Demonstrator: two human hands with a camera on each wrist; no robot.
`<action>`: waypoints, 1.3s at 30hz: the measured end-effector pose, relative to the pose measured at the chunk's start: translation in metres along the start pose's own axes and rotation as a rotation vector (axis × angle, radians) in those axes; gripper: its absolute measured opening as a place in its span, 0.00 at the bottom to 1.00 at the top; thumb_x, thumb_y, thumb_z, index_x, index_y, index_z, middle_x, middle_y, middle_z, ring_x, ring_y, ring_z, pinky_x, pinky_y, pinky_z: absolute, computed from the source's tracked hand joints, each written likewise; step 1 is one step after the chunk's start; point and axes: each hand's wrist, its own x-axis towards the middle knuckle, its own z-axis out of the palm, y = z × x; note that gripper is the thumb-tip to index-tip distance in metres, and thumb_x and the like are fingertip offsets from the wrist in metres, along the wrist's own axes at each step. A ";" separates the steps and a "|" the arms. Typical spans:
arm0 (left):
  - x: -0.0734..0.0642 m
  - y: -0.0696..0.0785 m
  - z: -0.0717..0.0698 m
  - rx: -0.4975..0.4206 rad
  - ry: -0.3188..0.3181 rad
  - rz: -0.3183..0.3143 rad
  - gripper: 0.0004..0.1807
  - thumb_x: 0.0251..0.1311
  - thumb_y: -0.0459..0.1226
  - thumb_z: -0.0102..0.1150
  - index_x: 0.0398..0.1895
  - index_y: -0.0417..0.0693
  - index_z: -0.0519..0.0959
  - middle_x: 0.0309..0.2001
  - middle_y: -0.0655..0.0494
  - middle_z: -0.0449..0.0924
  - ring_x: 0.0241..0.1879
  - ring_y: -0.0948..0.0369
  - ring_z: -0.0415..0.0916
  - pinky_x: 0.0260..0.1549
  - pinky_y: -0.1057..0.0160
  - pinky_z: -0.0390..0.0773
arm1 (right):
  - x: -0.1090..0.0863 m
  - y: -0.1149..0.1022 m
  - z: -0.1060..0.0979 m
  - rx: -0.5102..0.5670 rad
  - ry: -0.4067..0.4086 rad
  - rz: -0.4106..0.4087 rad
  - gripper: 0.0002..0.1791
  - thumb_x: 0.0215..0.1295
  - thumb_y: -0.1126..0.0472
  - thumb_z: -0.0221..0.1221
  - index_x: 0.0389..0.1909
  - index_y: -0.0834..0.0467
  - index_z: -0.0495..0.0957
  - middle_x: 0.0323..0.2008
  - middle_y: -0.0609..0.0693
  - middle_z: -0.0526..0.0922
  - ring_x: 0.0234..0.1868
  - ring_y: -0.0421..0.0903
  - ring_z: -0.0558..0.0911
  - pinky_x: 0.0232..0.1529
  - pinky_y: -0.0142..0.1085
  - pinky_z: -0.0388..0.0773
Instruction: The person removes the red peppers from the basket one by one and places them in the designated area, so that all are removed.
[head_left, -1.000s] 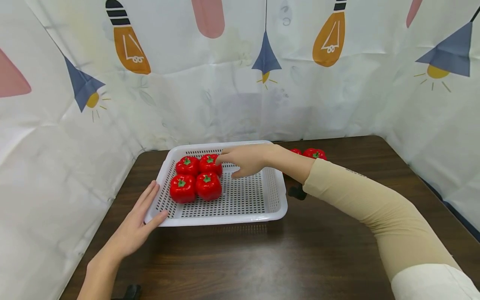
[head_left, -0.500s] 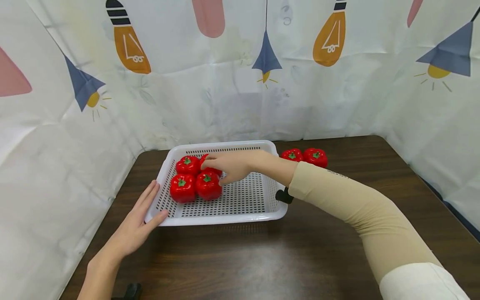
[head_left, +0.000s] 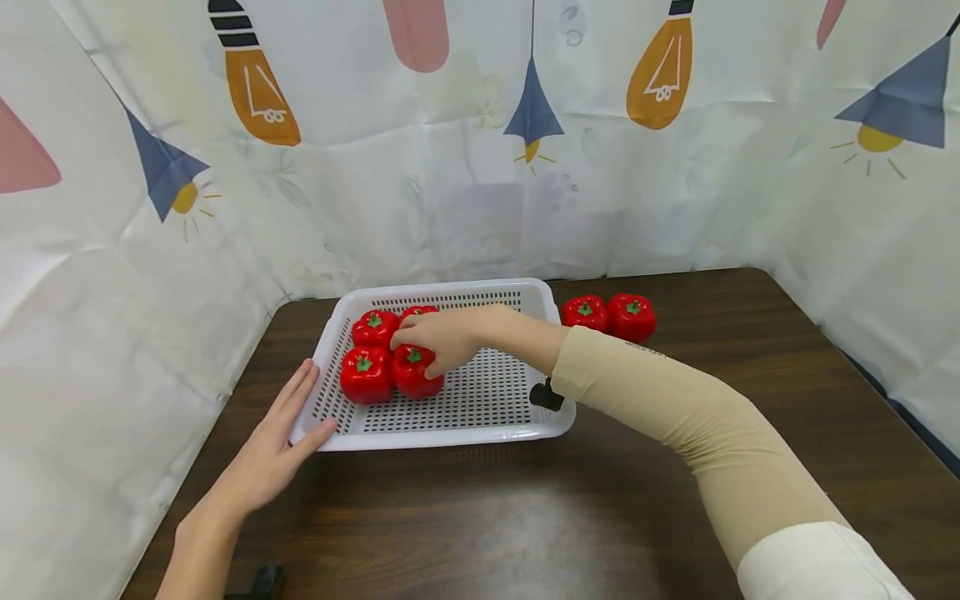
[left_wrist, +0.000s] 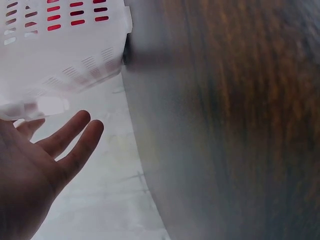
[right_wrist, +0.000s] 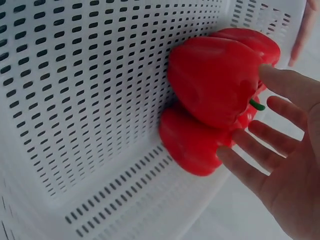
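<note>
A white perforated plastic basket (head_left: 480,435) holds several shiny red bell peppers with green stems, grouped in its left half. Spread along the basket's left rim is my left hand (head_left: 262,467), fingers outstretched, thumb at the front corner. My right hand (head_left: 442,337) reaches in from the right, over the front right bell pepper (head_left: 415,379). Its thumb lies at that pepper's right side, and its fingers extend over the top and back. The right wrist view shows the thumb near the pepper (right_wrist: 212,80), with fingers loosely spread. The back right bell pepper (head_left: 418,311) is mostly hidden behind this hand.
Two more red bell peppers (head_left: 632,317) sit side by side on the dark wooden table (head_left: 480,517), right of the basket. A printed white curtain (head_left: 450,217) encloses the table's back and sides. A black wrist mount (head_left: 547,396) hangs under my right wrist.
My right hand has moved left and slightly forward, from the back right pepper onto the front right one. Both peppers on the table are now uncovered. My left hand has stayed put.
</note>
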 end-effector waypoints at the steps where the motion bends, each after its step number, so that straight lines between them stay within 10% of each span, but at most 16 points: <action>1: 0.000 0.000 0.000 0.004 0.000 -0.003 0.46 0.69 0.45 0.62 0.84 0.52 0.49 0.83 0.49 0.40 0.76 0.36 0.47 0.60 0.23 0.59 | 0.001 -0.001 0.000 -0.004 -0.005 0.004 0.38 0.67 0.55 0.68 0.76 0.50 0.65 0.71 0.49 0.67 0.70 0.46 0.64 0.59 0.38 0.77; 39: -0.001 0.004 -0.001 0.014 -0.004 -0.009 0.46 0.69 0.46 0.62 0.84 0.51 0.49 0.83 0.50 0.39 0.75 0.35 0.48 0.60 0.23 0.60 | -0.002 -0.006 0.010 -0.053 -0.081 -0.050 0.37 0.59 0.58 0.74 0.70 0.48 0.73 0.60 0.46 0.76 0.61 0.43 0.71 0.48 0.33 0.81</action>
